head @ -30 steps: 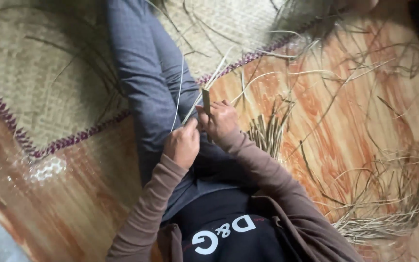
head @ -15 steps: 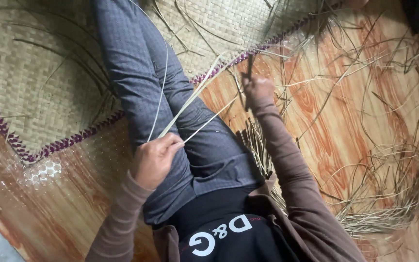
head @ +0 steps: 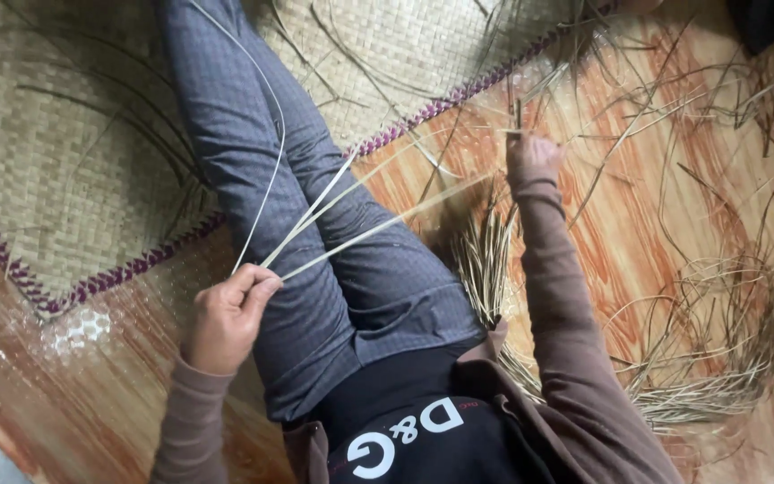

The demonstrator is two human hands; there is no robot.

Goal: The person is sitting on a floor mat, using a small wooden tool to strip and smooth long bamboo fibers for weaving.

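My left hand [head: 226,314] rests near my thigh and pinches the near ends of long pale reed strips [head: 342,211] that stretch across my grey trousers [head: 333,233]. My right hand [head: 530,154] is stretched out to the right over the wooden floor, closed on a small dark blade-like tool [head: 518,116] at the far end of one strip. The strips fan out between the two hands, taut and straight; one thinner strip curves up over my leg.
A woven straw mat [head: 64,152] with a purple stitched edge lies under my legs at the left. Bundles of loose dry reeds [head: 718,350] and scattered stalks cover the wooden floor at the right. A short bundle [head: 485,260] lies beside my right hip.
My hands were together over my lap; the right hand has swept out to the right with the tool, splitting the reed into long strips, while the left hand drew back toward my body.
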